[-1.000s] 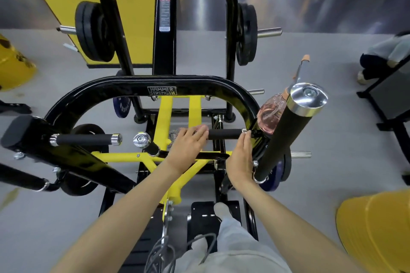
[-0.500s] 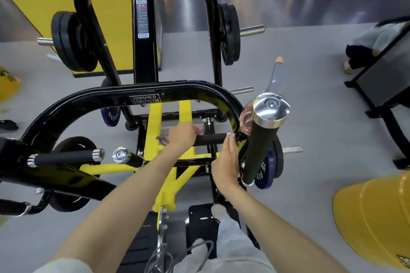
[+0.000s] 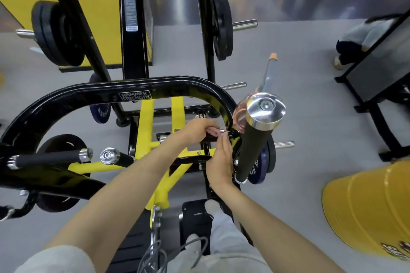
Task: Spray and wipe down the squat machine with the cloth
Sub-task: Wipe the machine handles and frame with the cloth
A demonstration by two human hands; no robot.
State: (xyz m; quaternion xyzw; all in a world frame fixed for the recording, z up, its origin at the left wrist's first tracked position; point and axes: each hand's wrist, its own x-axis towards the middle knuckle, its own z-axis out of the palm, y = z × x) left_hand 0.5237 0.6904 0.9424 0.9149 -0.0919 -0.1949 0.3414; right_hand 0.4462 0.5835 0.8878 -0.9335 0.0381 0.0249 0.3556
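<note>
The black and yellow squat machine [image 3: 135,95] fills the view in front of me. My left hand [image 3: 196,129] curls over the short black handle [image 3: 209,138] near its chrome end, with a bit of pinkish cloth [image 3: 213,129] showing under the fingers. My right hand [image 3: 219,162] stands just below, its straight fingers touching the handle's right end. A pink-tinted spray bottle [image 3: 240,115] sits on the frame, half hidden behind the big upright grip [image 3: 255,139].
Weight plates [image 3: 55,33] hang on pegs at the back left and right. A second pair of grips [image 3: 51,158] sticks out at left. A yellow drum [image 3: 366,213] stands at right, with a black rack [image 3: 377,86] and a crouched person [image 3: 363,44] beyond it.
My left hand has slid right along the short handle to its chrome end, closing the gap to my right hand, which has stayed at the handle's end.
</note>
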